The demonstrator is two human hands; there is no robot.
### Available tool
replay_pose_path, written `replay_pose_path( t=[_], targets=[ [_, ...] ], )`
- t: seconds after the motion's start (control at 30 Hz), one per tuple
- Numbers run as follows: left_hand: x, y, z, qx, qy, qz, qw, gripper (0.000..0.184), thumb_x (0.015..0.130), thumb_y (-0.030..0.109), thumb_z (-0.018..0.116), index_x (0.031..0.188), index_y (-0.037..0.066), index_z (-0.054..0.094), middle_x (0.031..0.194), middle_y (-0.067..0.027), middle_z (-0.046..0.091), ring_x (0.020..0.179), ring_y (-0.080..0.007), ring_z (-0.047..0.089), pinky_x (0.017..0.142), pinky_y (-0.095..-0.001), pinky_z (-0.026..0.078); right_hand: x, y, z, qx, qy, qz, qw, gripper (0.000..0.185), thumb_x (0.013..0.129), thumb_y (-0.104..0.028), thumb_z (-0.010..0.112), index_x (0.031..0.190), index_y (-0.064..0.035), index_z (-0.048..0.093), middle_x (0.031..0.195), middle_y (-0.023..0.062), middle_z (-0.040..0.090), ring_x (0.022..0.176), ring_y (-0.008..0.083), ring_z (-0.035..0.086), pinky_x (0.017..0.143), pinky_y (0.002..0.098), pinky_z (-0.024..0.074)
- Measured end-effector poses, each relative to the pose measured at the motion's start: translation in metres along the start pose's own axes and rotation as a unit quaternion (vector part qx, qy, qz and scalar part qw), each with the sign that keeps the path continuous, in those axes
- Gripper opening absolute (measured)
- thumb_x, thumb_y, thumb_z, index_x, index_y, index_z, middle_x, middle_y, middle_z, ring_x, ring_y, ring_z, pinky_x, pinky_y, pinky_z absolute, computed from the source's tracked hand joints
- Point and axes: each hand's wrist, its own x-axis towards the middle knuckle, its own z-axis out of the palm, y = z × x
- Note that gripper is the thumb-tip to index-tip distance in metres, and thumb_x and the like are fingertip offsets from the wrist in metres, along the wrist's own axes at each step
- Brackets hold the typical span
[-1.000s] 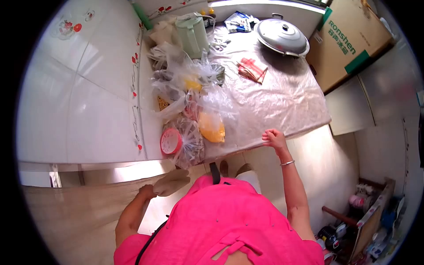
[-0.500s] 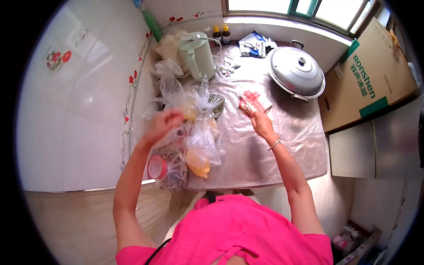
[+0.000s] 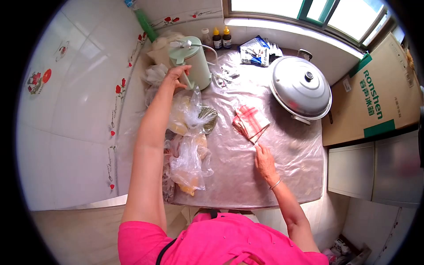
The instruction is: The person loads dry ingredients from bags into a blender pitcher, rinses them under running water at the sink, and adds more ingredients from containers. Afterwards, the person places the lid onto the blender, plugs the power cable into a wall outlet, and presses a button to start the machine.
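My left hand (image 3: 177, 76) is at the handle of a pale green electric kettle (image 3: 201, 68), its fingers curled about the handle. The kettle stands upright at the back left of the table. My right hand (image 3: 265, 162) has its fingertips together at the near corner of a folded red-and-white checked cloth (image 3: 252, 123), which lies on the plastic-covered table (image 3: 238, 187). Below the kettle, clear plastic bags (image 3: 187, 154) with yellowish contents lie near my left forearm. A bag of something dark green (image 3: 208, 120) sits beside them.
A large lidded metal wok (image 3: 300, 88) stands at the back right. Beyond it leans a cardboard box (image 3: 375, 97). Two yellow-capped bottles (image 3: 221, 39) and a blue-and-white packet (image 3: 255, 52) are by the window wall. A tiled wall (image 3: 79, 123) borders the left.
My left hand has moved from above the plastic bags forward to the kettle handle. My right hand has drawn back from on top of the cloth to its near corner. The view has shifted.
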Motion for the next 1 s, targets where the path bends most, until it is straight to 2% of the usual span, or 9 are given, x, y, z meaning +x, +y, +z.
replay_pose_path(
  t=[0.03, 0.13, 0.23, 0.33, 0.43, 0.6, 0.7, 0.83, 1.0],
  targets=[
    [0.004, -0.001, 0.000, -0.011, -0.001, -0.013, 1.000, 0.021, 0.071, 0.025, 0.077, 0.070, 0.010, 0.063, 0.091, -0.0075, 0.061, 0.100, -0.0269, 0.057, 0.084, -0.0671, 0.044, -0.002, 0.002, 0.000, 0.002, -0.004, 0.006, 1.000, 0.046, 0.079, -0.001, 0.060, 0.124, 0.0018, 0.048, 0.125, 0.0218, 0.050, 0.115, 0.0383, 0.048, 0.101, 0.0447, 0.0405],
    [0.010, -0.019, 0.001, -0.052, 0.017, 0.005, 0.998, 0.018, 0.073, 0.025, 0.073, 0.084, 0.013, 0.064, 0.083, -0.0024, 0.061, 0.086, -0.0234, 0.059, 0.081, -0.0673, 0.044, -0.008, 0.007, 0.002, 0.013, -0.017, 0.023, 1.000, 0.046, 0.080, -0.001, 0.059, 0.124, 0.0026, 0.048, 0.125, 0.0222, 0.049, 0.116, 0.0385, 0.048, 0.102, 0.0441, 0.0401],
    [0.004, -0.034, 0.005, -0.077, 0.039, 0.034, 0.996, 0.017, 0.072, 0.019, 0.071, 0.086, 0.012, 0.065, 0.086, -0.0029, 0.063, 0.090, -0.0231, 0.060, 0.075, -0.0704, 0.044, -0.013, 0.013, 0.007, 0.018, -0.025, 0.036, 0.999, 0.044, 0.081, -0.002, 0.057, 0.123, 0.0036, 0.048, 0.125, 0.0225, 0.049, 0.116, 0.0385, 0.048, 0.102, 0.0436, 0.0403],
    [-0.009, -0.033, 0.013, -0.086, 0.060, 0.054, 0.993, 0.023, 0.072, 0.017, 0.070, 0.093, 0.009, 0.065, 0.091, -0.0038, 0.064, 0.093, -0.0236, 0.060, 0.072, -0.0665, 0.047, -0.014, 0.016, 0.013, -0.005, -0.020, 0.037, 0.999, 0.042, 0.082, -0.002, 0.056, 0.122, 0.0046, 0.048, 0.125, 0.0226, 0.049, 0.116, 0.0384, 0.048, 0.101, 0.0434, 0.0412],
    [-0.026, -0.022, 0.015, -0.086, 0.003, 0.058, 0.995, 0.036, 0.068, 0.014, 0.072, 0.101, 0.006, 0.062, 0.100, -0.0073, 0.061, 0.108, -0.0294, 0.053, 0.082, -0.0689, 0.042, -0.013, 0.013, 0.016, -0.019, -0.024, 0.046, 0.998, 0.040, 0.082, -0.003, 0.056, 0.120, 0.0051, 0.049, 0.124, 0.0227, 0.050, 0.115, 0.0388, 0.048, 0.100, 0.0432, 0.0418],
    [-0.073, 0.004, 0.027, -0.065, -0.023, 0.085, 0.994, 0.035, 0.070, 0.014, 0.071, 0.103, 0.005, 0.061, 0.102, -0.0089, 0.062, 0.105, -0.0299, 0.055, 0.079, -0.0642, 0.046, -0.003, 0.013, 0.005, 0.020, -0.046, 0.068, 0.996, 0.038, 0.083, -0.004, 0.058, 0.119, 0.0047, 0.051, 0.124, 0.0218, 0.052, 0.114, 0.0385, 0.050, 0.094, 0.0435, 0.0461],
    [-0.113, 0.020, 0.036, -0.046, -0.050, 0.099, 0.993, 0.033, 0.074, 0.014, 0.070, 0.104, 0.004, 0.062, 0.102, -0.0090, 0.063, 0.099, -0.0299, 0.059, 0.077, -0.0582, 0.049, 0.026, -0.007, -0.047, 0.084, 0.048, 0.069, 0.993, 0.035, 0.084, -0.010, 0.063, 0.116, 0.0028, 0.055, 0.117, 0.0219, 0.057, 0.108, 0.0396, 0.055, 0.095, 0.0445, 0.0446],
    [-0.182, 0.024, 0.049, -0.021, -0.106, 0.112, 0.988, 0.028, 0.080, 0.012, 0.066, 0.106, 0.004, 0.062, 0.099, -0.0079, 0.064, 0.092, -0.0285, 0.063, 0.072, -0.0476, 0.054, 0.092, -0.076, -0.168, 0.074, 0.261, -0.073, 0.960, 0.046, 0.082, -0.017, 0.070, 0.121, 0.0017, 0.054, 0.113, 0.0197, 0.059, 0.103, 0.0366, 0.056, 0.088, 0.0427, 0.0465],
    [-0.248, -0.011, 0.068, -0.034, -0.168, 0.102, 0.980, 0.027, 0.081, 0.011, 0.066, 0.107, 0.006, 0.063, 0.095, -0.0055, 0.066, 0.083, -0.0199, 0.065, 0.067, -0.0368, 0.054, 0.123, -0.160, -0.252, -0.002, 0.335, -0.155, 0.929, 0.068, 0.074, -0.033, 0.078, 0.128, -0.0026, 0.051, 0.116, 0.0137, 0.056, 0.102, 0.0304, 0.056, 0.085, 0.0397, 0.0481]
  ],
)
